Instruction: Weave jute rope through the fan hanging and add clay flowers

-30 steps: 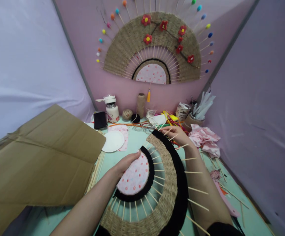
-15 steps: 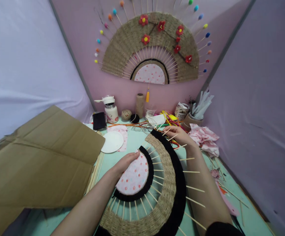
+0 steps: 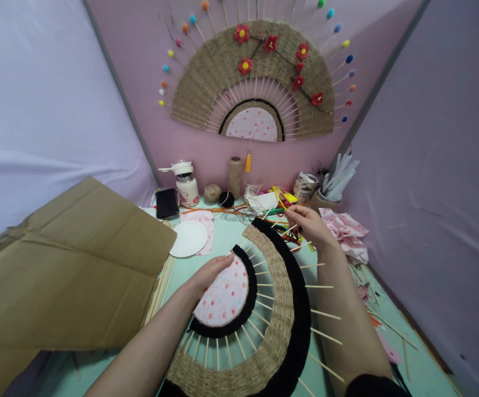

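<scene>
A half-round woven fan (image 3: 283,309) stands tilted before me. It has a woven straw band, black edging, thin wooden sticks and a pink spotted centre (image 3: 225,298). My left hand (image 3: 212,273) grips the flat edge of that centre, thumb on the front and fingers hidden behind. Beyond the fan's upper right edge, my right hand (image 3: 310,223) is closed in a pinch. A thin yellow pipe cleaner (image 3: 280,197) seems to run through its fingertips, with a yellow end showing below the hand. The stick tips nearby are close to the right wrist.
A finished fan (image 3: 206,77) with red flowers hangs on the back wall. Folded cardboard (image 3: 78,275) lies on the left, by a white disc (image 3: 190,239). Behind are a jar (image 3: 187,190), twine (image 3: 212,193), a phone (image 3: 167,203) and pots. Pink cloth (image 3: 345,234) lies right.
My right hand has moved a little right, away from the fan's edge, and a yellow pipe cleaner now shows at its fingers. The fan has shifted slightly left; my left hand keeps its grip.
</scene>
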Demonstrator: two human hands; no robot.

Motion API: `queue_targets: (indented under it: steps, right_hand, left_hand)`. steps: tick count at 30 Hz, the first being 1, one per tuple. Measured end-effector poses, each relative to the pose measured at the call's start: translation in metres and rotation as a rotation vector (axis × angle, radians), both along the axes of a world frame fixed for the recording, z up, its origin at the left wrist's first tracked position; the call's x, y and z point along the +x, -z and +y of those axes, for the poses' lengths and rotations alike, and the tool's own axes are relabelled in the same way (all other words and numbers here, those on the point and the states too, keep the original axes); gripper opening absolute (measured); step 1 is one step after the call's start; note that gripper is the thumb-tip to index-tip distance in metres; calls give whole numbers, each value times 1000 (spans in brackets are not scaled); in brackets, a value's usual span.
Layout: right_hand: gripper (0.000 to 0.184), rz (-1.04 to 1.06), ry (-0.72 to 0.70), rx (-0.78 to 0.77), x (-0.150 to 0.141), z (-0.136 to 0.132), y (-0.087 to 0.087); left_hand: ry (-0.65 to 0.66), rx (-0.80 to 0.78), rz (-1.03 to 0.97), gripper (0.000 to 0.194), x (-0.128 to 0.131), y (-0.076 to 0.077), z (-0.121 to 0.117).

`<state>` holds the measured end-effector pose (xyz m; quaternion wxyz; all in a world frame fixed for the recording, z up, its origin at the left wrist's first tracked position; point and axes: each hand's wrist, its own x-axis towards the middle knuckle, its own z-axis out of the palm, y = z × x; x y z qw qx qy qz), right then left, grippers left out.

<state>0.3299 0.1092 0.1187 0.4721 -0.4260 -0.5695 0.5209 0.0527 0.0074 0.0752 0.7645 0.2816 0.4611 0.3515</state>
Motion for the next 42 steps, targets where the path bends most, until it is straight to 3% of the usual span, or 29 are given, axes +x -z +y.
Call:
queue_targets:
  steps: [7, 16, 23, 30, 38, 42]
  right_hand:
    - [27, -57, 37, 64, -3, -11, -16]
    - [30, -94, -33, 21, -14, -12, -15]
    - [30, -218, -237, -21, -29, -20, -21]
    - [33, -189, -144, -14, -19, -16, -19]
    - [29, -104, -108, -44, -13, -16, -20]
    - [26, -73, -101, -3, -7, -14, -16]
  left_hand:
    - [-24, -15, -17, 23, -2, -2, 0]
    - [-150, -185, -69, 29, -5, -16, 3]
    - [-194, -166, -101, 30, -6, -17, 4]
    - [-212, -194, -122, 29, -5, -15, 5]
    - [-175, -123, -150, 30, -9, -3, 7]
    - [-179, -126, -126, 28, -9, -5, 6]
